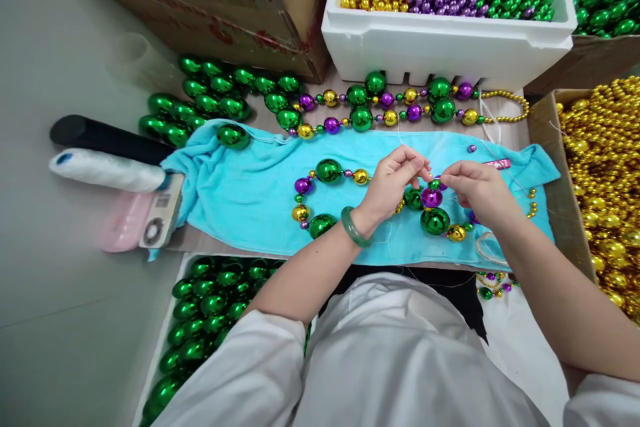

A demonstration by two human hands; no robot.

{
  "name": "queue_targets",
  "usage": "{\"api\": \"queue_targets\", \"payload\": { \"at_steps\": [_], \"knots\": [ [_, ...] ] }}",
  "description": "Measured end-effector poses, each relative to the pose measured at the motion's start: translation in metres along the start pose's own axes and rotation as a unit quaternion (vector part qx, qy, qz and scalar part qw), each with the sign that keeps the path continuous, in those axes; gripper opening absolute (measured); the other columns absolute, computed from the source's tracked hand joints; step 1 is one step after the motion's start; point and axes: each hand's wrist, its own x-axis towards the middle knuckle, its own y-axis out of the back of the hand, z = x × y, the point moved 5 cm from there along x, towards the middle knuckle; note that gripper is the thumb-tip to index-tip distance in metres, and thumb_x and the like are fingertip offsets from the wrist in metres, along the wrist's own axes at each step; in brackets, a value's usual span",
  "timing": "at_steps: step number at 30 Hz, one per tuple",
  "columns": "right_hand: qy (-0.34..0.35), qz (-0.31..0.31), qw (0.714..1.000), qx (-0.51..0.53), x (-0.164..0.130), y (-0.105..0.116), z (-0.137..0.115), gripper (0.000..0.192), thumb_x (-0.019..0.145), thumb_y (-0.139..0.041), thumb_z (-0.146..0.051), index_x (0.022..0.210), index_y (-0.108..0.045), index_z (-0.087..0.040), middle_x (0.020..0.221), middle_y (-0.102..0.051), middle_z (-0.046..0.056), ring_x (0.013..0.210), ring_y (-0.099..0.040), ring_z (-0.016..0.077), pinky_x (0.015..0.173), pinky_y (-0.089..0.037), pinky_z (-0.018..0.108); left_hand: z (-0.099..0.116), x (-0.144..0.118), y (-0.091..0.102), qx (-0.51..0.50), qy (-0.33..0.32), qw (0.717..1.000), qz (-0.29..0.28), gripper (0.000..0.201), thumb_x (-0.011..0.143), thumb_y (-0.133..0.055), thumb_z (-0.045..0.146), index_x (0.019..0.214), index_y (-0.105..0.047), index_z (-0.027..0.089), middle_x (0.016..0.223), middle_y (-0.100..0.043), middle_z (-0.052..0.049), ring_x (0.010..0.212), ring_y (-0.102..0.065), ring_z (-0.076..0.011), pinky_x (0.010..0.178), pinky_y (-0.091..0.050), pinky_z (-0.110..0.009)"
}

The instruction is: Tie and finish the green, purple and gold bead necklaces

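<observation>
Head view: both hands, left hand (pixel 391 181) and right hand (pixel 475 190), pinch a bead strand (pixel 330 171) together over a turquoise towel (pixel 250 193). Behind, a white foam box (pixel 440 47) holds gold, purple and green beads.

turquoise towel (pixel 250 193) — green, purple, gold beads (pixel 431 210)

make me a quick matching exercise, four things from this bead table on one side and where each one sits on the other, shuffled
Things:
1. white foam box
2. green bangle
3. thread spool
4. bead strand

Places:
A. on the left wrist
B. on the turquoise towel, its end pinched by left hand and right hand
C. far edge, filled with gold, purple and green beads
D. left of the towel

Pairs: 1-C, 2-A, 3-D, 4-B
</observation>
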Motion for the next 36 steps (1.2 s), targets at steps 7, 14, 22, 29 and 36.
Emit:
{"api": "queue_targets", "payload": {
  "at_steps": [7, 14, 22, 29, 36],
  "knots": [
    [0.017, 0.05, 0.996, -0.066, 0.012, -0.002, 0.024, 0.021, 0.062, -0.066, -0.037, 0.062, -0.064, -0.016, 0.049, -0.048, -0.004, 0.047, -0.037, 0.0096, 0.049, -0.029, 0.026, -0.024, 0.005, -0.001, 0.123, 0.005, 0.992, 0.012, 0.015, 0.084, -0.05, 0.018, 0.069, -0.048, 0.018, 0.052, -0.048, 0.007, 0.051, -0.045, -0.0065, 0.054, -0.037, -0.02],
    [0.152, 0.076, 0.953, -0.251, 0.01, 0.012, 0.011, 0.017, 0.075, -0.06, -0.031, 0.073, -0.071, -0.019, 0.06, -0.058, 0.002, 0.06, -0.049, 0.0156, 0.061, -0.037, 0.03, -0.02, 0.019, 0.004, 0.282, 0.09, 0.954, -0.049, 0.016, 0.078, -0.06, 0.026, 0.065, -0.06, 0.017, 0.049, -0.054, 0.004, 0.048, -0.046, -0.009, 0.053, -0.034, -0.024],
    [0.335, 0.068, 0.857, -0.386, 0.005, 0.014, -0.032, 0.016, 0.082, -0.055, -0.023, 0.073, -0.069, -0.02, 0.077, -0.055, 0.007, 0.08, -0.054, 0.0216, 0.072, -0.043, 0.036, 0.007, 0.033, -0.01, 0.453, 0.07, 0.873, -0.169, 0.011, 0.074, -0.065, 0.022, 0.07, -0.075, 0.019, 0.054, -0.063, -0.001, 0.053, -0.053, -0.0137, 0.058, -0.037, -0.029],
    [0.357, 0.015, 0.826, -0.436, 0.014, 0.01, -0.047, 0.016, 0.077, -0.053, -0.016, 0.069, -0.067, -0.018, 0.082, -0.052, 0.009, 0.083, -0.05, 0.0226, 0.07, -0.04, 0.037, 0.018, 0.027, -0.029, 0.576, -0.026, 0.783, -0.235, 0.02, 0.074, -0.057, 0.013, 0.072, -0.076, 0.019, 0.071, -0.072, -0.008, 0.065, -0.061, -0.0195, 0.065, -0.038, -0.031],
    [0.351, -0.024, 0.828, -0.436, 0.029, 0.017, -0.046, 0.015, 0.076, -0.055, -0.018, 0.068, -0.068, -0.018, 0.076, -0.054, 0.008, 0.078, -0.05, 0.021, 0.066, -0.039, 0.034, 0.017, 0.03, -0.028, 0.46, 0.007, 0.833, -0.307, 0.026, 0.077, -0.053, 0.016, 0.084, -0.077, 0.018, 0.076, -0.073, -0.003, 0.061, -0.057, -0.0121, 0.063, -0.039, -0.027]
  ]
}}
